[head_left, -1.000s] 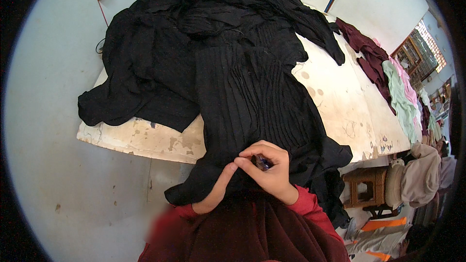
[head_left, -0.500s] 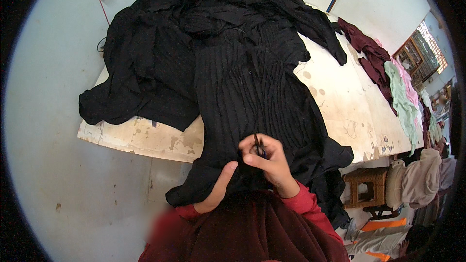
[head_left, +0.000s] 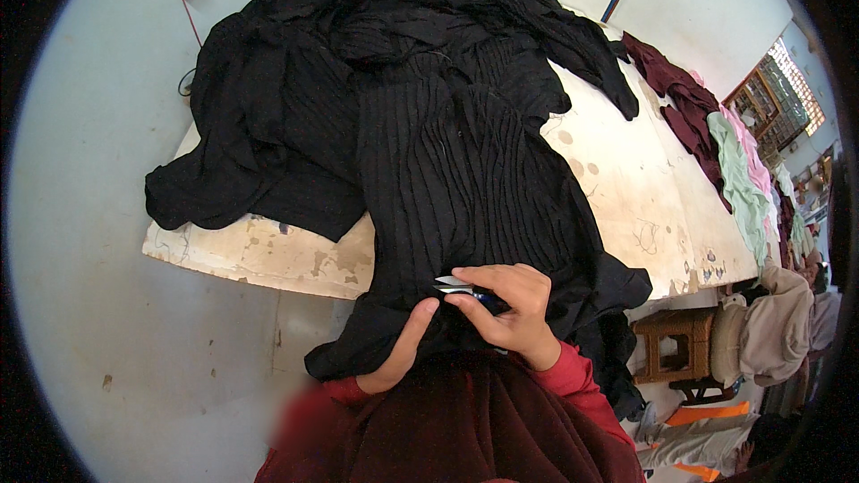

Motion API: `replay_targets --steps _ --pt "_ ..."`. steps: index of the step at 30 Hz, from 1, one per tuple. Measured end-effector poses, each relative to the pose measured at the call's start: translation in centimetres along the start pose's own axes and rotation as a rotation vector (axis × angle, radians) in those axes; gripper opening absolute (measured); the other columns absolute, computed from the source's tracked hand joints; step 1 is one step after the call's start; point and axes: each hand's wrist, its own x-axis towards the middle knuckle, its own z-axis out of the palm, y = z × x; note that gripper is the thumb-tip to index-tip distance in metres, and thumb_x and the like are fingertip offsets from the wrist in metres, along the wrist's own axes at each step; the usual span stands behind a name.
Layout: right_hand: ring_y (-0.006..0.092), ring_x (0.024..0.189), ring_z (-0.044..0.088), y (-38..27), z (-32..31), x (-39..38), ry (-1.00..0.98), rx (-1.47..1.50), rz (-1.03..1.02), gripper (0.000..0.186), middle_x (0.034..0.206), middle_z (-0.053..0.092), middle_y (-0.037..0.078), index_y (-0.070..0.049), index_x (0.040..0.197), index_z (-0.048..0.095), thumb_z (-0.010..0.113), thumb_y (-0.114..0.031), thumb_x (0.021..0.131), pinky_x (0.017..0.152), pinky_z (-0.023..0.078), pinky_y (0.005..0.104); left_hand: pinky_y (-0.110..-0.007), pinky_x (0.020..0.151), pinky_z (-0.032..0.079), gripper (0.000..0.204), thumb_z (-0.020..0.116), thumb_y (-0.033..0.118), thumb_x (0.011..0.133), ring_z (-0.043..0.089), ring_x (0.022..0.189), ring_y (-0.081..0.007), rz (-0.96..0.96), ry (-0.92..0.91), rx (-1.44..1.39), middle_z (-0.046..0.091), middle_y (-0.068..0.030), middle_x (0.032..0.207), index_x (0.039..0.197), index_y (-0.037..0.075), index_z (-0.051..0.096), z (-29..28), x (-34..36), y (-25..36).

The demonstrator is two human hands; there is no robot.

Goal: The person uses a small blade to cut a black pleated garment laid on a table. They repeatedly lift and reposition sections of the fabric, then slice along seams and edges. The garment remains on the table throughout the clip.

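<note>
A black pleated garment (head_left: 465, 188) hangs over the near edge of the table toward my body. My left hand (head_left: 401, 353) grips its near end, thumb on top and the other fingers hidden under the cloth. In my right hand (head_left: 519, 309) is a pair of thread snips (head_left: 454, 287), held between thumb and fingers. Their two short silver blades point left and stand apart, just above the cloth and close to my left thumb tip. Part of the dark blue handle shows inside my right hand.
More black garments (head_left: 268, 125) are heaped across the back and left of the stained pale table (head_left: 617, 197). Maroon cloth (head_left: 671, 89) and a mint green piece (head_left: 738, 174) lie along its right side. A brown woven stool (head_left: 676, 344) stands below right. A wall closes off the left.
The snips have swung round in my right hand, from held upright to blades pointing left over the cloth. My right fingers have straightened somewhat. The left hand stays put.
</note>
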Motion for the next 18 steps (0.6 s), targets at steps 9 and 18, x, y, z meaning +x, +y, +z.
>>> replay_targets --steps 9,18 --pt "0.0194 0.064 0.068 -0.8 -0.3 0.5 0.010 0.043 0.092 0.021 0.082 0.071 0.007 -0.007 0.089 0.070 0.078 -0.017 0.072 0.052 0.046 0.0269 -0.032 0.102 0.039 0.038 0.055 0.017 0.095 0.051 0.117 -0.0183 0.030 0.011 0.046 0.053 -0.0093 0.128 0.129 0.001 0.051 0.0 0.1 0.0" --pt "0.0176 0.062 0.067 -1.4 -0.3 1.1 -0.033 -0.063 -0.001 0.019 0.080 0.071 0.005 -0.007 0.085 0.071 0.078 -0.017 0.070 0.052 0.046 0.0267 -0.031 0.094 0.043 0.031 0.058 0.011 0.093 0.058 0.106 -0.0210 0.080 0.068 0.018 0.061 -0.0141 0.116 0.120 -0.004 0.056 0.4 0.1 0.2"
